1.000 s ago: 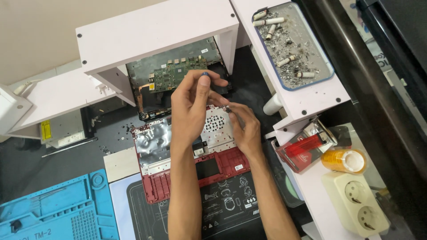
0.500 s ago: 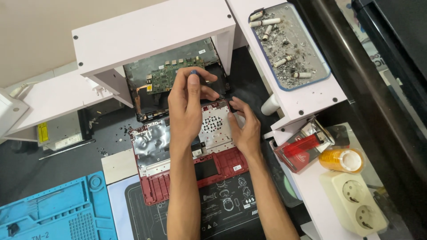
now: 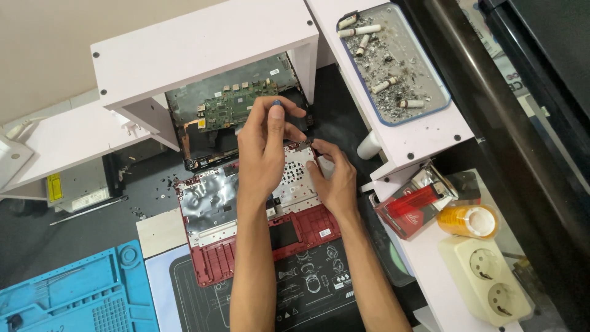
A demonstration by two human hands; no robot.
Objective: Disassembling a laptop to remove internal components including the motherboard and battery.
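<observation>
A red laptop shell [image 3: 215, 252] lies opened up on the mat, its silver inner plate facing up. My left hand [image 3: 264, 147] rests over the plate's upper middle, its fingers pinched on the top of a small screwdriver [image 3: 277, 103] with a blue cap. My right hand [image 3: 335, 178] presses on the plate's upper right corner, fingertips close to the screwdriver's lower end. The screwdriver's tip is hidden behind my hands. Behind them lies a dark laptop base with a green circuit board [image 3: 230, 107], partly under a white shelf [image 3: 196, 43].
A blue tray of ash and cigarette butts [image 3: 393, 61] sits on the white side shelf at the right, with a red packet [image 3: 409, 209], an orange tape roll [image 3: 470, 221] and a white double socket [image 3: 485, 283] below. A blue parts tray [image 3: 67, 295] lies bottom left.
The view has shifted slightly. My left hand's fingers have closed higher around the screwdriver's cap; my right hand stays on the plate's corner.
</observation>
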